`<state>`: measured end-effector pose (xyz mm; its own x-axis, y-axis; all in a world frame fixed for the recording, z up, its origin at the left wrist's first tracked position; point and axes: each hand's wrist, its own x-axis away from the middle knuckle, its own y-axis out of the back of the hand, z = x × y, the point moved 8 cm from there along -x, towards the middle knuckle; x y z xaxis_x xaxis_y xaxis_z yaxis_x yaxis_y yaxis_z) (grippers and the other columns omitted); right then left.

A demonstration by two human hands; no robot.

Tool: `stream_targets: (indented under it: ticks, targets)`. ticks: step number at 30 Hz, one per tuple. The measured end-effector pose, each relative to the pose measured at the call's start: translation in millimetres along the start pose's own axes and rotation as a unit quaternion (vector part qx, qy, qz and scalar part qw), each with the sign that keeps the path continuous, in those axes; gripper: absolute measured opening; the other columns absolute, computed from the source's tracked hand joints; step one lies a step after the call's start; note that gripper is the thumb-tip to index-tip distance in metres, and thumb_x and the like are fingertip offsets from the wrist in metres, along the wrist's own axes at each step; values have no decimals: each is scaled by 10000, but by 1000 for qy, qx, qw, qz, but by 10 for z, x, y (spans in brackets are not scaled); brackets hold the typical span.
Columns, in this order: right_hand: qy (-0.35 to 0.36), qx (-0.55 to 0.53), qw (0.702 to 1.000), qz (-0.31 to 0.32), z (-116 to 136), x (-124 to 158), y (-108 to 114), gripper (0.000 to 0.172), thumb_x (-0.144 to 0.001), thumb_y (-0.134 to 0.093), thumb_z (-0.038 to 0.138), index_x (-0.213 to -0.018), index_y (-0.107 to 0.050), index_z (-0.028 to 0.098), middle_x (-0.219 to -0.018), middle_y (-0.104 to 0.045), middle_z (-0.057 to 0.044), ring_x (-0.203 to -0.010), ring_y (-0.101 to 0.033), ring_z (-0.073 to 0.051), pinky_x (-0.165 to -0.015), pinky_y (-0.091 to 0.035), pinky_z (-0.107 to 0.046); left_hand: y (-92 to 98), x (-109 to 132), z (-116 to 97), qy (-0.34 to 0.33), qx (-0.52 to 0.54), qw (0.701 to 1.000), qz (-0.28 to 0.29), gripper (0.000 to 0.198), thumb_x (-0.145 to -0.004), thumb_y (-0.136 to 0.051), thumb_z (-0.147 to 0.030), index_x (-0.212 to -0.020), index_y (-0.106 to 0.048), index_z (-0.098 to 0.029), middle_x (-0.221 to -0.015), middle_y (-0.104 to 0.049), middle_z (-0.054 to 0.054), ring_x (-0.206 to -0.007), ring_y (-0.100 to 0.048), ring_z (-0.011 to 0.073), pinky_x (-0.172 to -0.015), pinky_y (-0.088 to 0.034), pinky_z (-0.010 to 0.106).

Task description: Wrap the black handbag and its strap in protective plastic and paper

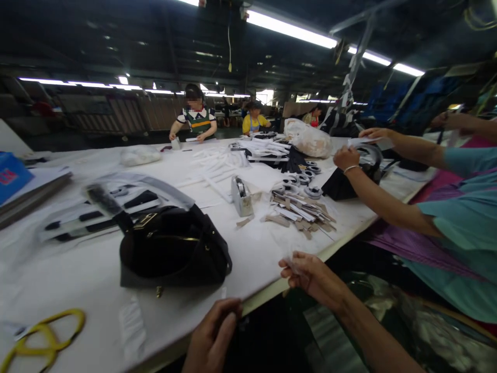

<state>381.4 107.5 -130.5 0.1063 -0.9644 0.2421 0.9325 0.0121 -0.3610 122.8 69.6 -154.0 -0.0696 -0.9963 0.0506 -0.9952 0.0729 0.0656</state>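
Observation:
My left hand [213,334] is at the near edge of the white table [256,248], fingers curled together; what they hold, if anything, is hidden. My right hand [310,274] hovers over the table edge further right, fingers pinched on a small pale scrap I cannot make out clearly. A black handbag [173,248] with gold hardware lies on the table just beyond and between my hands. A tape dispenser [241,196] stands behind the bag. A heap of brown and white paper strips [301,212] lies ahead of my right hand.
A co-worker in a teal top [462,217] stands at the right, both hands at a black item [351,178]. Yellow-handled scissors [42,336] lie near left. Tape rolls [306,181], a plastic bag [308,139] and white strips [217,166] sit further back. Other people work at the far end.

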Motion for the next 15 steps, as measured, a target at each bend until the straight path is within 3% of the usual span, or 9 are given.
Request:
stream_targets:
  ticks: [3, 5, 8, 10, 13, 15]
  targets:
    - [-48, -46, 995, 79, -298, 193, -502, 279, -707, -786, 337, -827, -660, 119, -854, -711, -92, -720, -668, -156, -606, -509, -240, -427, -45, -152, 59, 149, 981, 108, 626, -762, -655, -669, -1164, -655, -189, -1089, -714, 130, -1029, -654, 281, -895, -525, 366]
    - [-80, -48, 988, 122, -552, 288, -741, 269, -704, -773, 312, -839, -674, 102, -853, -711, -101, -709, -673, -162, -595, -502, -238, -514, -46, -183, 82, 226, 963, 120, 625, -780, -663, -638, -1186, -622, -165, -1089, -701, 140, -864, -671, 225, -782, -535, 326]
    - [-128, -33, 980, 146, -947, 398, -903, 293, -702, -774, 320, -895, -681, 120, -920, -707, -88, -716, -671, -159, -591, -490, -235, -419, 10, -20, 101, 267, 955, 80, 443, -816, -671, -546, -1021, -633, -155, -906, -704, 84, -614, -584, 131, -556, -454, 232]
    - [-132, 5, 981, 142, -1101, 427, -910, 326, -741, -763, 405, -896, -677, 132, -899, -701, -75, -750, -667, -165, -636, -496, -250, -312, 91, 151, 102, 242, 963, 64, 412, -813, -670, -550, -917, -625, -154, -746, -669, 34, -571, -542, 111, -528, -405, 202]
    - [-97, 65, 985, 126, -1098, 395, -922, 459, -802, -671, 579, -937, -674, 140, -924, -698, -87, -856, -667, -195, -732, -506, -291, -220, 242, 330, 108, 156, 979, 79, 510, -779, -638, -652, -911, -622, -160, -584, -578, -22, -482, -482, 97, -494, -360, 195]
    - [-81, 86, 984, 130, -1027, 362, -1005, 500, -773, -694, 589, -1023, -672, 156, -978, -696, -84, -873, -658, -194, -728, -505, -289, -210, 323, 317, 104, 99, 985, 100, 565, -761, -615, -694, -968, -632, -168, -554, -526, -42, -439, -425, 100, -454, -324, 210]
